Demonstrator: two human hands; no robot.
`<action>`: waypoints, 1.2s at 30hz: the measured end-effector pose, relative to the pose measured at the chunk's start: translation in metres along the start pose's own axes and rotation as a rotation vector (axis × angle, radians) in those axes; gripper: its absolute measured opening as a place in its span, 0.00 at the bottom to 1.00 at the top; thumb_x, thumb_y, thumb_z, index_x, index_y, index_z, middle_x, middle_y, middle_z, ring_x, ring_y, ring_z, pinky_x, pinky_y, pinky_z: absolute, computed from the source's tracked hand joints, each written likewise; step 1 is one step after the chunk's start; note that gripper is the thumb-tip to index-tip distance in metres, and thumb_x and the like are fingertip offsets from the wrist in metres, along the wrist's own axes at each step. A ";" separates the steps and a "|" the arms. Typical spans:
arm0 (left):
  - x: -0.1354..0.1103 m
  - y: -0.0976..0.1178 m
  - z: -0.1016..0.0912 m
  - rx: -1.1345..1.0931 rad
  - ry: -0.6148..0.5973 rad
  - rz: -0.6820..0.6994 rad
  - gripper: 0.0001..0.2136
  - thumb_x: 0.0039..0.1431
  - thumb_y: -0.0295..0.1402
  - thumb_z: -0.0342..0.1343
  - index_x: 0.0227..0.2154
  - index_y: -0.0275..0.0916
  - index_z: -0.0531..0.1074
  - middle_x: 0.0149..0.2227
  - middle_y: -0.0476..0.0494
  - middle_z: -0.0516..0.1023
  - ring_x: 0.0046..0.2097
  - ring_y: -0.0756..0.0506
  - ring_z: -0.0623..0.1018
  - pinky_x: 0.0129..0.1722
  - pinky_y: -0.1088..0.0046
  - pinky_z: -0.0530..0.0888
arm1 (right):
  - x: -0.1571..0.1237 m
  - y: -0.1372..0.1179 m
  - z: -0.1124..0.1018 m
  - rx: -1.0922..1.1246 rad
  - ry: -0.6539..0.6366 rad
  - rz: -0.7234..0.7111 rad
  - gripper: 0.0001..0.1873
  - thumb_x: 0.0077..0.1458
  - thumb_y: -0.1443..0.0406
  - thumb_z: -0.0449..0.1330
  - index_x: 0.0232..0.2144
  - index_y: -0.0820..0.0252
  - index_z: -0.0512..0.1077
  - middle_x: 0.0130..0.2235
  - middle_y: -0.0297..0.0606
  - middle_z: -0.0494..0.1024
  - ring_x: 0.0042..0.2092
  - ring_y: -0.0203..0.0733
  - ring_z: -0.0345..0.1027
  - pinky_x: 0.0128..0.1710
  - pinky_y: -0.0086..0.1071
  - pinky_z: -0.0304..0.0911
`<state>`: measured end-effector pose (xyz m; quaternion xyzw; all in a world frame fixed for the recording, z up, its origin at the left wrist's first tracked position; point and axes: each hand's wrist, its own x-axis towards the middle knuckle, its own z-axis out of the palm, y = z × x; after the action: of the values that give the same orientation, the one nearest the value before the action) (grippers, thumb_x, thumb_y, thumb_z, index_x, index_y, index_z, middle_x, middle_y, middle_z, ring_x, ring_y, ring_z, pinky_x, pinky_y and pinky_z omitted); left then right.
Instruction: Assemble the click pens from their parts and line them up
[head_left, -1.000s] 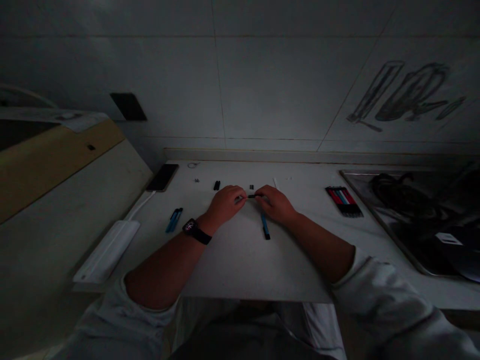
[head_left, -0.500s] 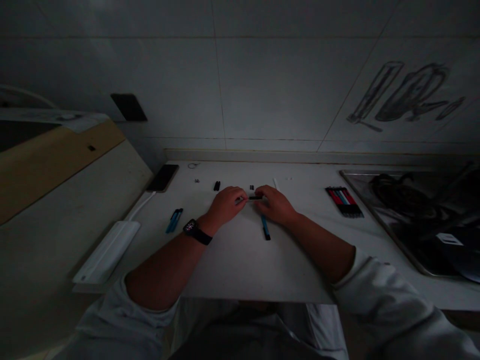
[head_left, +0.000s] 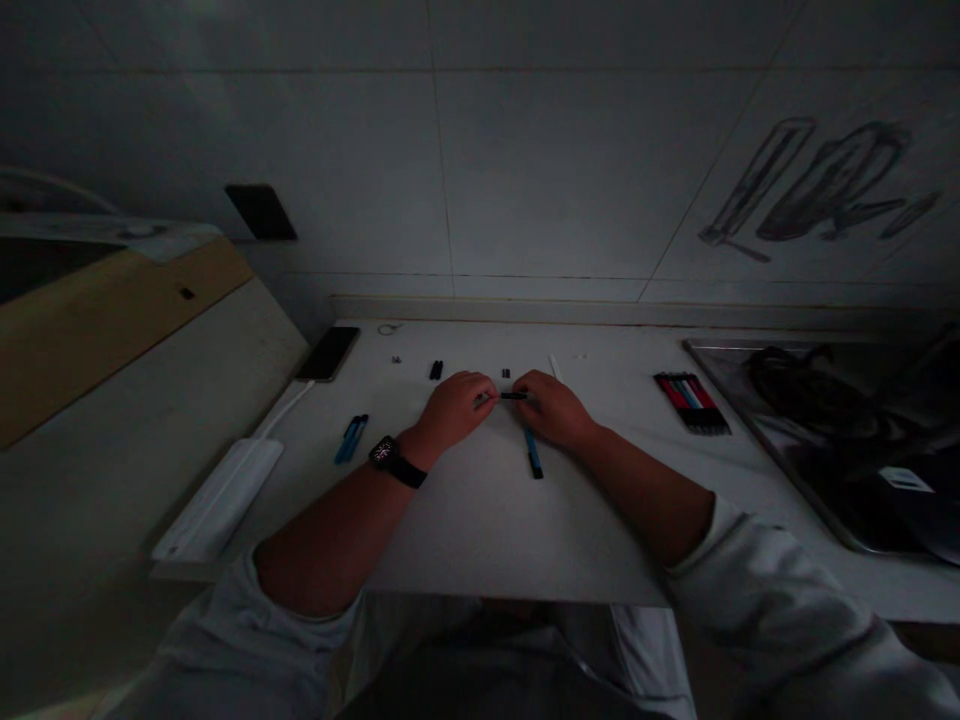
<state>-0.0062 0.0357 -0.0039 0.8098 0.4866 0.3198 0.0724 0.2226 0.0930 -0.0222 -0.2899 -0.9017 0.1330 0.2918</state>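
My left hand, with a black watch on its wrist, and my right hand are both curled and meet over the white table. Between their fingertips I pinch a small dark pen part, held level just above the table. A blue pen barrel lies on the table under my right hand, pointing toward me. Too dark to tell what exactly the part is.
Two blue pens lie left of my left hand. Small black parts sit further back. A bundle of red, blue and black pens lies at right. A phone, a white power strip and a tray with cables border the table.
Both hands stay nearly where they were, still pinching the small dark part. Only the camera view has shifted slightly.
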 end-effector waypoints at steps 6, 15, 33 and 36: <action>0.000 0.001 -0.003 0.111 -0.008 0.035 0.03 0.67 0.27 0.58 0.36 0.40 0.75 0.39 0.45 0.81 0.43 0.43 0.77 0.47 0.65 0.72 | 0.001 -0.001 -0.002 -0.003 -0.015 -0.019 0.08 0.66 0.64 0.58 0.45 0.58 0.75 0.43 0.44 0.77 0.46 0.47 0.71 0.49 0.40 0.67; -0.004 0.001 0.002 0.174 -0.038 0.049 0.08 0.66 0.33 0.62 0.47 0.42 0.76 0.47 0.42 0.79 0.49 0.42 0.79 0.50 0.63 0.75 | 0.002 -0.003 -0.001 -0.074 -0.032 -0.022 0.09 0.65 0.65 0.60 0.46 0.58 0.77 0.45 0.46 0.78 0.47 0.48 0.72 0.50 0.41 0.67; -0.001 0.000 0.000 0.239 -0.009 -0.027 0.04 0.66 0.31 0.60 0.43 0.40 0.76 0.45 0.42 0.79 0.47 0.41 0.78 0.49 0.61 0.74 | 0.004 0.003 -0.005 -0.065 0.118 0.013 0.13 0.63 0.62 0.61 0.50 0.57 0.75 0.45 0.46 0.80 0.47 0.51 0.74 0.50 0.44 0.69; 0.000 0.001 -0.003 0.275 0.031 -0.082 0.04 0.67 0.31 0.59 0.43 0.40 0.75 0.46 0.41 0.78 0.47 0.41 0.78 0.49 0.61 0.73 | 0.009 0.017 -0.015 -0.061 0.243 0.117 0.14 0.64 0.62 0.60 0.51 0.57 0.75 0.44 0.45 0.80 0.46 0.49 0.74 0.50 0.43 0.69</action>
<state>-0.0070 0.0349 -0.0014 0.7866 0.5595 0.2591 -0.0338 0.2328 0.1127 -0.0135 -0.3646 -0.8450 0.0860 0.3816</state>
